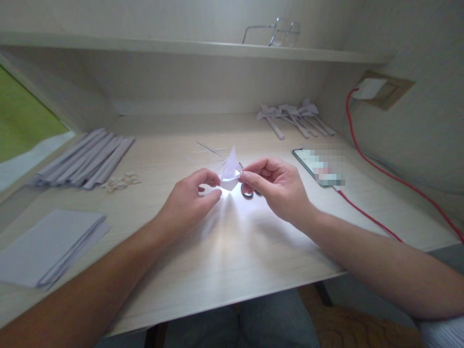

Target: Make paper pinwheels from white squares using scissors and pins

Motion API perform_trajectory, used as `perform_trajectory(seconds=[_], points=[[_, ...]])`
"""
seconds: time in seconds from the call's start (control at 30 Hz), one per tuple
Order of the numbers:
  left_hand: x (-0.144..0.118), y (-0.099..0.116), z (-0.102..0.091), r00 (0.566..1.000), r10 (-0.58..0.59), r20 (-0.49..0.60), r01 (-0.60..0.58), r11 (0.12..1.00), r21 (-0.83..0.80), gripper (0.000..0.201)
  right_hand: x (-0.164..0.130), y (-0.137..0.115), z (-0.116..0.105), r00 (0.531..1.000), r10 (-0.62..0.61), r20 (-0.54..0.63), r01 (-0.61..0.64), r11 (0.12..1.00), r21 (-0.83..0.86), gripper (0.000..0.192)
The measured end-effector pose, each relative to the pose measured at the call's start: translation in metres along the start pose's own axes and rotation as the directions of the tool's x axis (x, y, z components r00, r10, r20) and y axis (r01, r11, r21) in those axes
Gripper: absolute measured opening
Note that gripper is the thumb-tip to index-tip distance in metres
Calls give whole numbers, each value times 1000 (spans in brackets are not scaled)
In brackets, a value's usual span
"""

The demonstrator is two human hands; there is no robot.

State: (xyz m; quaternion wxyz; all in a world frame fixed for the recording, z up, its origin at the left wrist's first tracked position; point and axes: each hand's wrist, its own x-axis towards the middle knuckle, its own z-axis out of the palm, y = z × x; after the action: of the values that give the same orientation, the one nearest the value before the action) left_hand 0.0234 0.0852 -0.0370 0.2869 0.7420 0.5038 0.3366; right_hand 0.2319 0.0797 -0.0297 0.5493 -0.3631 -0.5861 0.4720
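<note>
A small piece of folded white paper [230,170] with a pointed top is held up over the middle of the desk. My right hand [281,186] pinches its right side between thumb and forefinger. At its lower left corner, the thumb and forefinger of my left hand [190,195] close on the edge, with the other fingers curled behind. Just behind my right fingertips lie scissors [247,193], only their dark handle loops plainly visible. Past the paper, several thin sticks [208,148] rest on the desk.
Rolled paper tubes [87,157] lie at left beside small pale pieces [121,182] and folded sheets [54,246]. Tubes with folded paper tops [290,118] lie at back right. A phone [315,166] charges by a red cable [369,220]. Glasses [277,33] sit on the shelf [163,46].
</note>
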Motion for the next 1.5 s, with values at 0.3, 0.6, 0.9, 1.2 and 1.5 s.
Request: perform_trajectory(seconds=[0.3,0.6,0.9,1.2,1.5], points=[[1,-2,4,998,14,54,-2,977,-212,13,-7,6,-1,987,-138,81,154,954,-257,13],[1,4,5,994,37,99,-19,984,-178,21,-8,4,-3,959,-228,171,283,827,-485,3],[1,5,5,995,84,51,-77,989,-126,18,-8,2,-4,907,-329,263,421,692,-586,11],[1,2,5,999,54,5,-52,985,-165,18,-9,1,-5,893,-353,281,450,650,-613,12],[6,4,4,970,-177,165,242,756,-608,14,-9,-3,-6,871,-380,312,489,601,-632,16]])
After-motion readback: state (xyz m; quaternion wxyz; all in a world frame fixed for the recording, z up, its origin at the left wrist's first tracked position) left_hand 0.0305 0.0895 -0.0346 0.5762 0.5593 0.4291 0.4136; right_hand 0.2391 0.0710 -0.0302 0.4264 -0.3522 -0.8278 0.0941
